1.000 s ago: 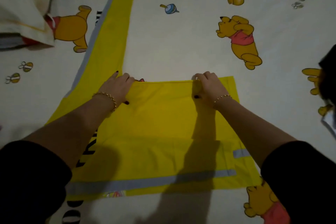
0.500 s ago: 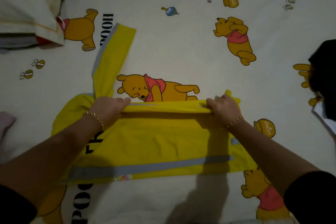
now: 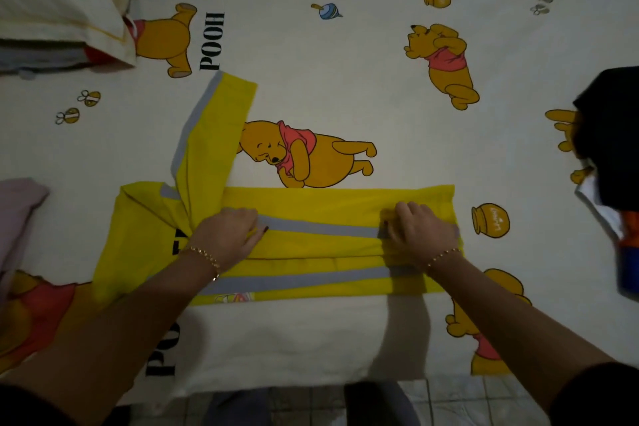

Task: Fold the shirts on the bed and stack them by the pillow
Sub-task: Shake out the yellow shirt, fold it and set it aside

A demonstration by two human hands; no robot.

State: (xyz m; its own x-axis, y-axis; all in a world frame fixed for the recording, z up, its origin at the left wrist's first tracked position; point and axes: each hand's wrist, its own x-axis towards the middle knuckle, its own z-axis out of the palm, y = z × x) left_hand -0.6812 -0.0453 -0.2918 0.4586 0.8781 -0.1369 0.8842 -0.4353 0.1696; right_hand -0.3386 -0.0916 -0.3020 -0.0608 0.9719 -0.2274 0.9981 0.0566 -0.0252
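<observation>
Looking down at the bed (image 3: 311,339), you see a pale sheet printed with cartoon bears and a yellow shirt (image 3: 311,204) with grey reflective stripes lying across its near part. Your left hand (image 3: 224,239) and right hand (image 3: 420,232) sit on the shirt's middle, one toward each end. The fingers (image 3: 242,220) of both hands curl down onto a folded edge and appear to pinch the yellow cloth. A sliver of it shows beside your left thumb.

The shirt's body looks folded over lengthwise into a wide band, so this fold seems partly made. One sleeve (image 3: 214,128) sticks out away from you, unfolded, and the shirt's left end is bunched. The sleeve likely needs tucking in and the band needs folding smaller. The shirt then has to go to the pillow (image 3: 52,0) in the far left corner, well apart from it. A dark garment (image 3: 612,135) on the right and a pale pink cloth (image 3: 17,214) on the left look unfolded, so most of the task probably lies ahead.

Both of those pieces are cut off by the frame. Layered edges (image 3: 38,55) show under the pillow's near side, but it is unclear whether they are folded shirts. The light is dim, and your forearms hide part of the shirt's near edge.
</observation>
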